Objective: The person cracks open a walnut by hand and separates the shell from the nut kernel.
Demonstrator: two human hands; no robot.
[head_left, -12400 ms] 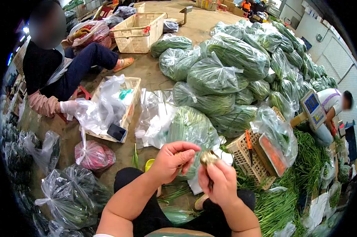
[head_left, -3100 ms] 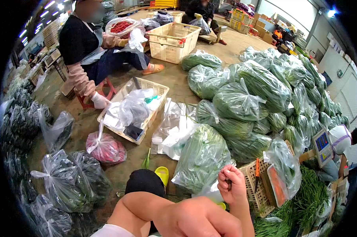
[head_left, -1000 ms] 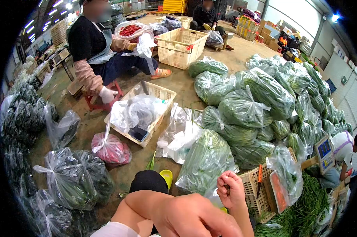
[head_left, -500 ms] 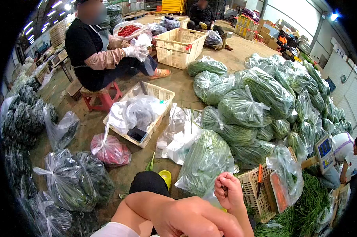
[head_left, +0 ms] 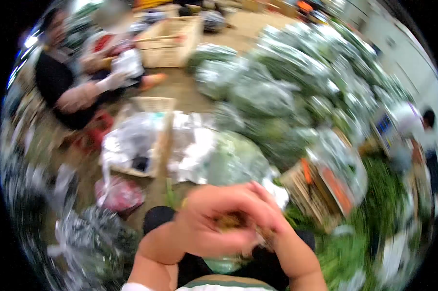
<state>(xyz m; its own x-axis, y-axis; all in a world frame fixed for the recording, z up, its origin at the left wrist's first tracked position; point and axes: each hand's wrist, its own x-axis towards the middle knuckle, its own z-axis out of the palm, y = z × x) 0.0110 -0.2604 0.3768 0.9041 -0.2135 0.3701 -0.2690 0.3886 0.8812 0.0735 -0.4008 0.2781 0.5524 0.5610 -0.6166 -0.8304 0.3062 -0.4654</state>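
The picture is smeared by motion. Near the bottom middle, my left hand point(head_left: 214, 213) curls round a small brownish-yellow thing point(head_left: 231, 221) that I cannot make out. My right hand point(head_left: 272, 225) meets it at the fingertips, fingers bent, and what it grips is too blurred to tell. Both hands are above my dark-clad knees. Just beyond them stands a clear bag of green leafy stalks point(head_left: 238, 157), beside white plastic sheets point(head_left: 195, 150).
A seated co-worker point(head_left: 66, 82) is at the left, by a crate of plastic bags point(head_left: 168, 140). Green-filled bags point(head_left: 267, 92) pile up ahead. A crate point(head_left: 308, 194), a scale point(head_left: 384, 127), loose greens point(head_left: 388, 194) and another person point(head_left: 428, 140) are at the right.
The view has tilted down and turned, shifting the surroundings left and up. My hands have come up together into full view. The seated co-worker's hands remain around white plastic.
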